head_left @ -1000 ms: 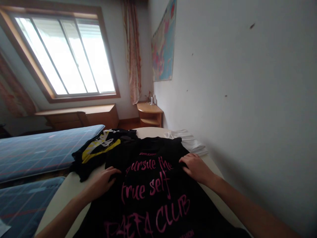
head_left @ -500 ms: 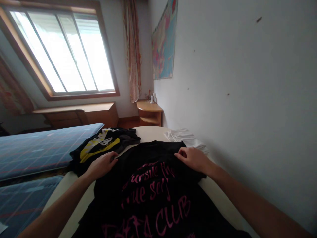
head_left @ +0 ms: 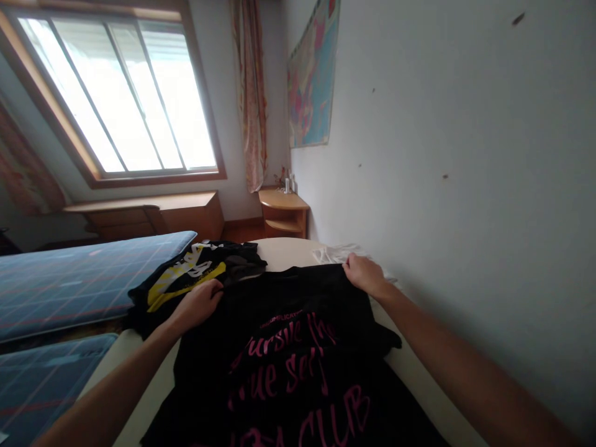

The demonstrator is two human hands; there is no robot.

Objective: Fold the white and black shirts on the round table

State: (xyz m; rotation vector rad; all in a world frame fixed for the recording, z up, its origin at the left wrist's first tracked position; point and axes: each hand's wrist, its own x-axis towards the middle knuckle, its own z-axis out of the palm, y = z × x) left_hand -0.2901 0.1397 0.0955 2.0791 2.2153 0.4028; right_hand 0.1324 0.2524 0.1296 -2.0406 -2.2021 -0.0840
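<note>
A black T-shirt (head_left: 288, 347) with pink lettering lies spread in front of me, its collar end away from me. My left hand (head_left: 202, 304) is closed on the shirt's left shoulder, fingers pinched at the cloth. Over on the other side, my right hand (head_left: 363, 272) grips the right shoulder near the collar. Beyond my left hand is another black garment (head_left: 190, 273) with a yellow and white print. A white garment (head_left: 333, 253) lies past my right hand, partly hidden by it.
Both shirts rest on a cream-coloured bed surface (head_left: 284, 247). Blue plaid mattresses (head_left: 93, 267) stand at the left. A white wall (head_left: 447, 124) runs close along the right side. Behind are a wooden corner shelf (head_left: 284, 200) and a low desk (head_left: 186, 205) under the window.
My right hand has moved up and outward to the shirt's shoulder, drawing the cloth with it, and the right sleeve lies further out. My left hand has stayed nearly in place.
</note>
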